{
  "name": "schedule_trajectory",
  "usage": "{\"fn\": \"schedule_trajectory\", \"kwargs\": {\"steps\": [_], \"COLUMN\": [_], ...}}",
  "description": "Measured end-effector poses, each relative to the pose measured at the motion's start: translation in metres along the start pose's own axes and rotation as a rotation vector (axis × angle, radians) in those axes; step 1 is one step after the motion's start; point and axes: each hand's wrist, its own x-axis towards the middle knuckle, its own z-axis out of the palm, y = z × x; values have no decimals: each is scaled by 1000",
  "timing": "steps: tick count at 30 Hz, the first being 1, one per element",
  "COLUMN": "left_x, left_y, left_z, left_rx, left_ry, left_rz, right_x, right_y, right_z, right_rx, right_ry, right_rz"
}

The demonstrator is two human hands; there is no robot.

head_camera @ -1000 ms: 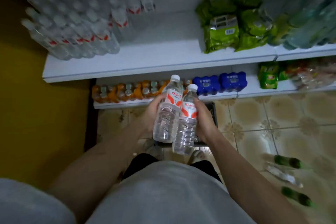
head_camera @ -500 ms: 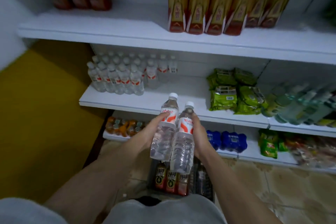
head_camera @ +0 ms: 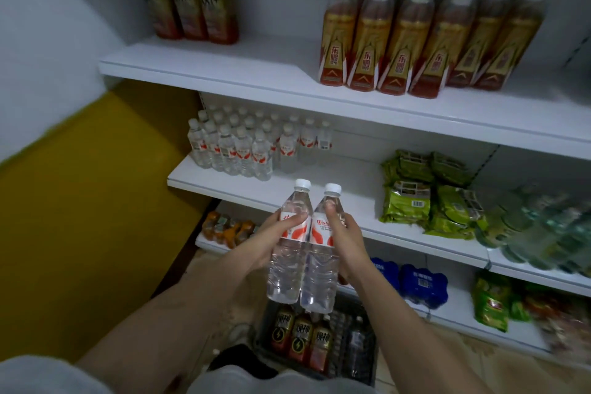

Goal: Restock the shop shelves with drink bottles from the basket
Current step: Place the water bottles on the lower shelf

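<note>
Two water bottles are being held upright and side by side, touching, one in each hand. Directly below the grip, nearest the person, the basket (head_camera: pixel 361 358) is sitting on the floor with three dark energy drinks (head_camera: pixel 299 334) and other bottles still waiting inside. The left hand (head_camera: pixel 271 241) is wrapping around the left bottle (head_camera: pixel 289 243) at its red and white label, thumb lying across the front. The right hand (head_camera: pixel 347 240) is gripping the right bottle (head_camera: pixel 321 253) the same way, thumb pressing near the shoulder. Both caps are pointing up and away from the person.

Beyond the grip, the middle shelf (head_camera: pixel 224 184) is showing bare white board straight ahead of the caps. Up and left of the grip, matching water stock (head_camera: pixel 243 145) is standing in rows at the shelf's left end. To the right, green packets (head_camera: pixel 425 198) are lying in a pile.

Judging from this, the bottles likely belong beside the matching rows. Doing it well probably means keeping both upright, setting bases flat on the board, sliding them left against the stock, labels facing out, and releasing one at a time so neither topples its neighbours.
</note>
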Motion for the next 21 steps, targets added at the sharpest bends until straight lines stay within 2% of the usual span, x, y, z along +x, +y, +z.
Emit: {"fn": "schedule_trajectory", "kwargs": {"steps": [7,12,15,21], "left_x": [15,46,74,152], "left_y": [30,44,61,103], "left_z": [-10,-35,-54,-83], "left_rx": [211,389,532,854], "left_ry": [91,137,150,102], "left_rz": [114,176,234,362], "right_x": [18,51,83,170], "right_y": [-19,-22,-25,-44], "right_z": [6,19,32,58], "right_rx": [-62,-125,-251,-403], "right_ry": [-80,-44,-11,49], "right_rz": [-91,-115,-120,-127]}}
